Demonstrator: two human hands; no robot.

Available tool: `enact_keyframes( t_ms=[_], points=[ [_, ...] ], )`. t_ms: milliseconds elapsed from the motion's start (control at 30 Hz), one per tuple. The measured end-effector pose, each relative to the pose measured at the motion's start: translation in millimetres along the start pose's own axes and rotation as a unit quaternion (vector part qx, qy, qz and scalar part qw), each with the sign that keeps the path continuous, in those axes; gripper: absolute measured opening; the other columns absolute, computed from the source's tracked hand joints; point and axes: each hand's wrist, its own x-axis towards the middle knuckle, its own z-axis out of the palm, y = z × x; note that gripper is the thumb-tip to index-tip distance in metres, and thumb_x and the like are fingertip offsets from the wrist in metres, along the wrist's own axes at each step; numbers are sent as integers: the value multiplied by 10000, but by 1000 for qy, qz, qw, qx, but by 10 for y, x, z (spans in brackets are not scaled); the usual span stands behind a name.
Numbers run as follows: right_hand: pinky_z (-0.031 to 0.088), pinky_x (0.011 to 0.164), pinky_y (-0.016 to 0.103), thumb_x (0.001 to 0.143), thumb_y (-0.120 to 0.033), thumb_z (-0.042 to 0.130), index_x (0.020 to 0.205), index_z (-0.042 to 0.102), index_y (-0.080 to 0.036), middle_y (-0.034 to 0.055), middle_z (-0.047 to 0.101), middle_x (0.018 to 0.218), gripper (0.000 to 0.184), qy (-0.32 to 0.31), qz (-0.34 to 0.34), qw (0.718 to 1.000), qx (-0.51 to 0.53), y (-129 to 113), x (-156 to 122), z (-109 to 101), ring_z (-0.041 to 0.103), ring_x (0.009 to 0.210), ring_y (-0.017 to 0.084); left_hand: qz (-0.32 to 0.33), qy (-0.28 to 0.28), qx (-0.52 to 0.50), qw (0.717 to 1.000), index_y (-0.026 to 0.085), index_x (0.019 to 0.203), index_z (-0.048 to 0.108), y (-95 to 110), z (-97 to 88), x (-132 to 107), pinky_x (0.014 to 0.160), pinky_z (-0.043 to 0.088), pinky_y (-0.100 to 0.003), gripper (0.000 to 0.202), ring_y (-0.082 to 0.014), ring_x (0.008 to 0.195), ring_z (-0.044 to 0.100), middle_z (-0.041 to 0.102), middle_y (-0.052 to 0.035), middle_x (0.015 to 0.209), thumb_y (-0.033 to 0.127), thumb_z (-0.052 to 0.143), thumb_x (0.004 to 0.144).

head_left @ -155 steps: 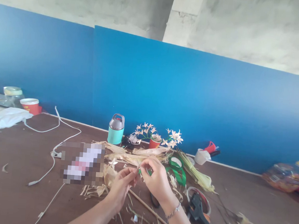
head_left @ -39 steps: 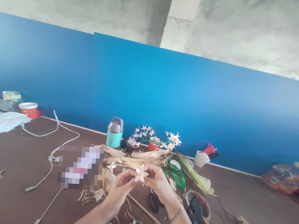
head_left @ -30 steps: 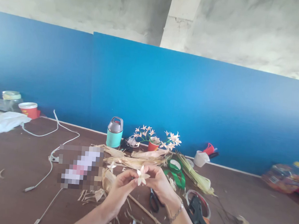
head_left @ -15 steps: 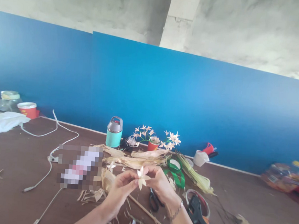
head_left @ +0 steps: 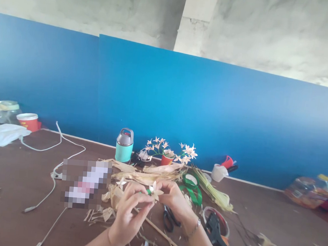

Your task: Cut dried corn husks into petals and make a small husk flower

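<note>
My left hand (head_left: pixel 130 213) and right hand (head_left: pixel 176 201): fingers of each pinched nearly closed on one pale flower (head_left: pixel 155 193), between them above brown table (head_left: pixel 15 175); black-handled scissors (head_left: pixel 168 220) lying between my forearms

L hand (head_left: pixel 132 210), R hand (head_left: pixel 176 201) close tog., pinch-grip

No legible lettering (yellow marks (head_left: pixel 24 124) on the red tub (head_left: pixel 31 124) too small).

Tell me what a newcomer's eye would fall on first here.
Likely the bright blue partition spanning the view behind the table. Then the pale star-shaped flower between the left hand and right hand at lower centre, and the turquoise flask standing left of the red cup.
</note>
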Motion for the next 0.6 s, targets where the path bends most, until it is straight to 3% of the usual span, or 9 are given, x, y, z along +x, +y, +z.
enact_keyframes(
  t_ms=[267, 600],
  points=[
    [345, 565, 205, 545, -153, 718, 581, 640, -156, -28, 556, 624, 86, -56, 26, 997, 39, -3, -15, -40, 450, 591, 100, -79, -36, -46, 995, 223, 816, 632, 66, -16, 19, 729, 409, -311, 162, -198, 811, 527, 546, -52, 820, 106, 520, 810],
    [336, 555, 209, 498, -231, 801, 558, 646, -148, -36, 556, 606, 185, -64, 43, 997, 21, -63, -44, -89, 437, 568, 89, -160, -71, -152, 973, 209, 802, 576, 70, -22, 29, 792, 379, -311, 110, -203, 881, 509, 522, -61, 872, 182, 481, 851]
  ],
)
